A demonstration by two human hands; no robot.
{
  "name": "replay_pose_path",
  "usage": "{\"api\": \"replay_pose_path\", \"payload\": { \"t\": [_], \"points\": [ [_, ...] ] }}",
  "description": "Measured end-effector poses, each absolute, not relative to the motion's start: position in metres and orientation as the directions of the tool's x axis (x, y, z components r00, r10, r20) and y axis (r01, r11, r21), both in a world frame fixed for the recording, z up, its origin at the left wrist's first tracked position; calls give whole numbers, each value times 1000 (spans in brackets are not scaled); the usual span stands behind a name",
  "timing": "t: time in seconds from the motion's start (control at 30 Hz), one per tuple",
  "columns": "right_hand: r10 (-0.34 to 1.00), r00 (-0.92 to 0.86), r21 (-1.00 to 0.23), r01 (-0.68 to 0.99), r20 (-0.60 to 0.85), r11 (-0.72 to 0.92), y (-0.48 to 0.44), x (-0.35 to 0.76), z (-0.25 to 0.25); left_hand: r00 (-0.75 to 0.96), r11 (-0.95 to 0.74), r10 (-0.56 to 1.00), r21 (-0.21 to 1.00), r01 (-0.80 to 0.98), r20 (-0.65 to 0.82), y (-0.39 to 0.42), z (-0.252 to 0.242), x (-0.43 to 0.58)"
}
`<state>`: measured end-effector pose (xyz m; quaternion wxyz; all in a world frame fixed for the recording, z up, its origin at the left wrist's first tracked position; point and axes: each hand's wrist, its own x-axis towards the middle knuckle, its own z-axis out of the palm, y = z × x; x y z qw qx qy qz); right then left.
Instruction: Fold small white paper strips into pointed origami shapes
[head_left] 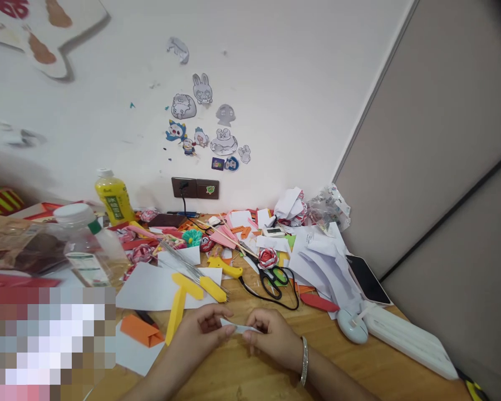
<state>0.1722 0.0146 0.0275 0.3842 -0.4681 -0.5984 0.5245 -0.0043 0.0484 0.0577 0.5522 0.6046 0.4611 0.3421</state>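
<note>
Between my two hands is a small strip of pale paper (235, 327), held low over the front of the wooden table. My left hand (209, 328) pinches its left end between thumb and fingers. At the other end, the fingers and thumb of my right hand (271, 334) close on the paper; a silvery bracelet circles that wrist. Folded yellow paper pieces (176, 314) lie just beyond my left hand. An orange folded paper piece (141, 331) rests on a white sheet to the left.
Black-handled scissors (271, 281) and a yellow glue gun (225, 267) with its cord lie behind my hands. At left stand a yellow drink bottle (114, 197) and a clear jar (83, 245). A white lamp (409, 340) and papers (321, 267) are at right.
</note>
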Motion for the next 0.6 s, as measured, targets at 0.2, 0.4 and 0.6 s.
{"api": "replay_pose_path", "payload": {
  "t": [0.2,0.4,0.6],
  "points": [
    [946,-319,-996,78,-58,-34,12,161,23,372,52,926,998,40,-63,55,51,-7],
    [932,-362,-992,122,-27,18,15,162,19,385,59,921,998,-3,-53,57,56,-8],
    [933,-359,-981,182,0,70,13,168,19,389,-8,921,999,-44,25,54,62,-7]
  ]
}}
